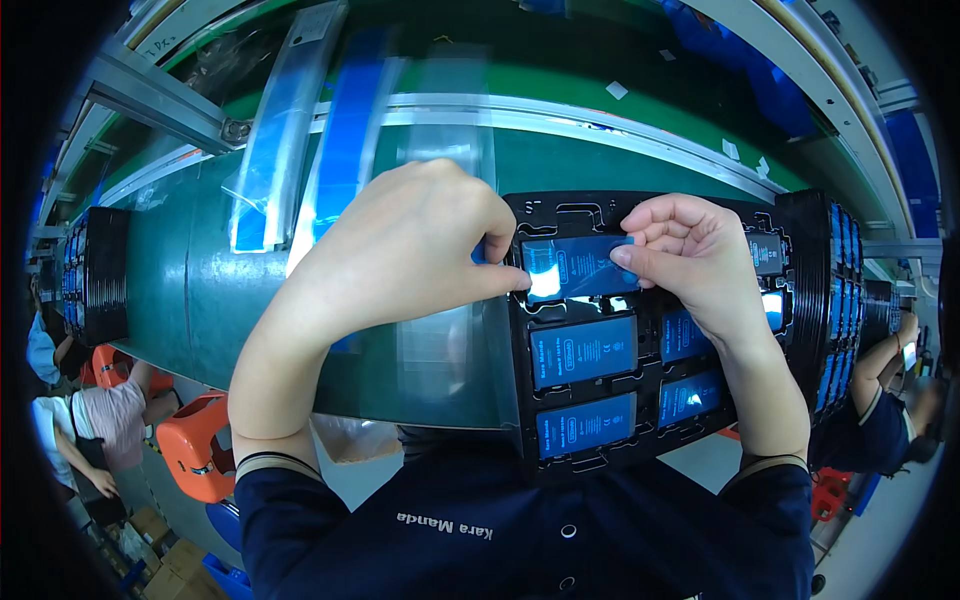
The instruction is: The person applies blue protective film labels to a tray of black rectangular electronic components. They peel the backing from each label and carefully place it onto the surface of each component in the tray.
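A flat, dark phone battery with a glossy, glare-lit face lies across the top left pocket of a black plastic tray. My left hand is closed at its left end, the thumb tip on the edge and the index finger curled. At its right end, my right hand pinches the battery's edge between thumb and forefinger, with the other fingers curled. Whether the battery is lifted off the pocket I cannot tell. Below it in the tray sit another battery and several more alike, partly hidden by my right forearm.
Long strips of blue film and clear plastic lie on the green bench to the left. Stacks of black trays stand at right and at the far left. Other people sit at both sides, near an orange stool.
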`<state>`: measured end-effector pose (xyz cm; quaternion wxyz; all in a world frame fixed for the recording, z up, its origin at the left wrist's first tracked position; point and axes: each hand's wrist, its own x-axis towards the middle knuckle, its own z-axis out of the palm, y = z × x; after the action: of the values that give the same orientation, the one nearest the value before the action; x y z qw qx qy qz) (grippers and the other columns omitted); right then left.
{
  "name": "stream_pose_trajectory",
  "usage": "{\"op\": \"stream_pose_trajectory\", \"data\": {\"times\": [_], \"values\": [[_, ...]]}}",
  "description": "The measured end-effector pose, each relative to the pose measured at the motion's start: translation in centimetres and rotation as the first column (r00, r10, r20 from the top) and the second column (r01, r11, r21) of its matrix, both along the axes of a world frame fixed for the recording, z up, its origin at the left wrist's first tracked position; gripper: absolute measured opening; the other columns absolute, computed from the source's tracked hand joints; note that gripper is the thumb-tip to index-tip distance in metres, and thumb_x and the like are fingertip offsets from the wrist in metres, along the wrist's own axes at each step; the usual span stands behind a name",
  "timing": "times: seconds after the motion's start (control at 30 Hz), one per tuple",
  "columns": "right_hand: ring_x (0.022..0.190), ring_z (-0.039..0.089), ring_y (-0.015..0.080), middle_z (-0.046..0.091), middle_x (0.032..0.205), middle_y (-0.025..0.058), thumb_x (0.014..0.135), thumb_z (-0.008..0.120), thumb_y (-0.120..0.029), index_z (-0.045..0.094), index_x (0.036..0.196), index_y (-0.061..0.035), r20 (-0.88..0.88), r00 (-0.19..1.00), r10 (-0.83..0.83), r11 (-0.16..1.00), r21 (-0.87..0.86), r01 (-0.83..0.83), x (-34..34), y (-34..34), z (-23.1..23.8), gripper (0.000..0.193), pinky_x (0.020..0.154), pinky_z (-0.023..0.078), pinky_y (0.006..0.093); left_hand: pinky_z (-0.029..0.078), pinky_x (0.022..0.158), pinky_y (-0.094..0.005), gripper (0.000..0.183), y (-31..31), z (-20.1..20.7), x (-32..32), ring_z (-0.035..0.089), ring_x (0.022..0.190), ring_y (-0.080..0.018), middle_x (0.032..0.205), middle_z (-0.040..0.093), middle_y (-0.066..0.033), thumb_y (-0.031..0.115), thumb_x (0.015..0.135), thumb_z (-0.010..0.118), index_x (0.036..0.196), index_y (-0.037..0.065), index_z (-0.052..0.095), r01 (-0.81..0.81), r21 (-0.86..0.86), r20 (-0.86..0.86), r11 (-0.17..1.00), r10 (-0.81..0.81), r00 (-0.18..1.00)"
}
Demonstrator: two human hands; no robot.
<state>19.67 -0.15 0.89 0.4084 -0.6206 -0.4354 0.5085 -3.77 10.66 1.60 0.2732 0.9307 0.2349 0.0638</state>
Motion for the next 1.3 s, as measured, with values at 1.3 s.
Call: {"op": "stream_pose_trajectory", "data": {"times": [1.3], "values": [[0.069,0.063,0.0056,0.069,0.082,0.0052,0.079,0.074,0.004,0.068,0.096,0.0023,-0.130,0.991,-0.024,0.997,0.067,0.033,0.7,0.0,-0.5,0.018,0.063,0.051,0.0180,0.048,0.058,-0.0352,0.010,1.0,0.0,-0.5,0.063,0.065,-0.0279,0.072,0.066,-0.0131,0.009,0.075,0.071,0.077,0.000,0.069,0.051,-0.064,0.058,0.997,-0.047,0.997]]}}
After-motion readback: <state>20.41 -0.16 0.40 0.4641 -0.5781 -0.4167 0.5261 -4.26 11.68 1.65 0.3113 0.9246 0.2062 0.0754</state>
